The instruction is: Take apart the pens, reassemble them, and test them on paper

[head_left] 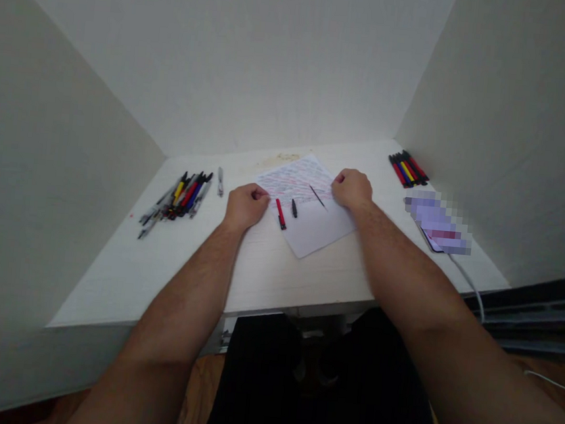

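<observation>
A sheet of paper (pixel 307 237) lies turned at an angle on the white desk, its far half covered in blue and red pen scribbles. My left hand (pixel 246 207) is closed, its thumb and finger pinching the paper's left edge. At the right edge, my right hand (pixel 352 189) is also closed on the paper, its fingertips partly hidden. Between the hands rest a red pen barrel (pixel 281 214), a short black pen piece (pixel 294 208) and a thin dark refill (pixel 318 196), all apart from each other.
A loose pile of pens (pixel 179 196) in mixed colours lies at the left, with a single clear pen (pixel 220 182) beside it. Several pens (pixel 408 169) form a row at the back right. A phone (pixel 434 222) with a white cable (pixel 471 284) lies before the right wall.
</observation>
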